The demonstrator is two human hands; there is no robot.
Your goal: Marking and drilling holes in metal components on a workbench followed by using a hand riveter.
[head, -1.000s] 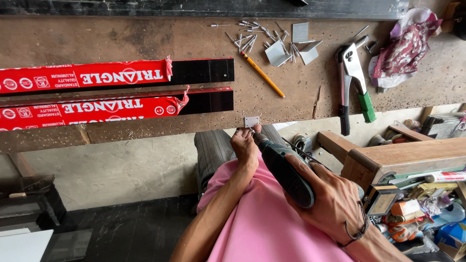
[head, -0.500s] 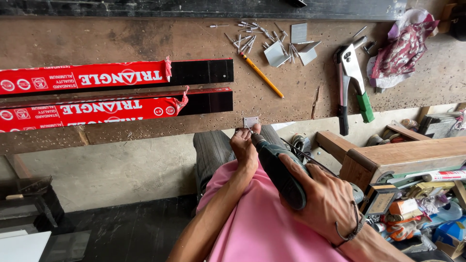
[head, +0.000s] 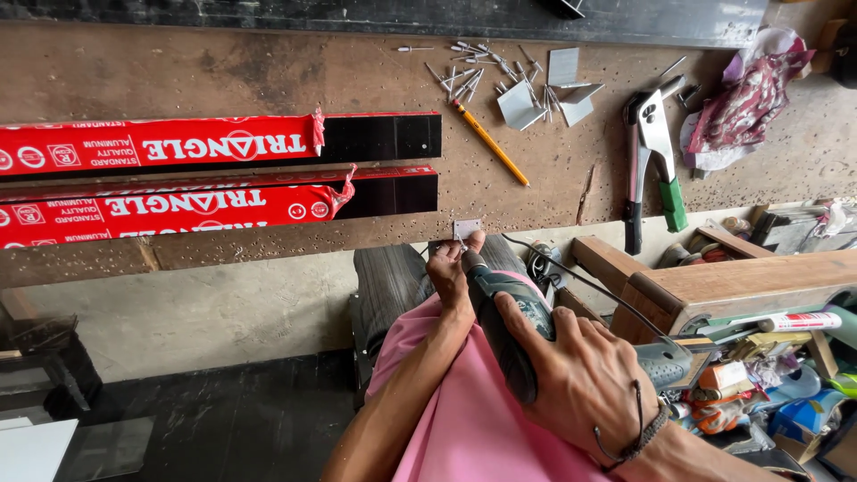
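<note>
My right hand (head: 580,379) grips a dark green power drill (head: 504,308) whose tip points up at a small square metal plate (head: 466,228). My left hand (head: 449,272) pinches that plate against the front edge of the wooden workbench (head: 268,80), fingers close to the drill tip. The drill's black cord (head: 580,281) trails off to the right. My lap in pink cloth fills the bottom centre.
On the bench lie two black aluminium bars in red wrapping (head: 161,143) (head: 178,205), a yellow pencil (head: 489,143), several loose rivets (head: 473,76), bent metal pieces (head: 522,105), a rivet gun with a green handle (head: 652,161) and a patterned rag (head: 745,107). Wooden beams (head: 732,281) and clutter sit at right.
My right hand and the drill have shifted slightly; my left hand stays on the small plate at the bench edge.
</note>
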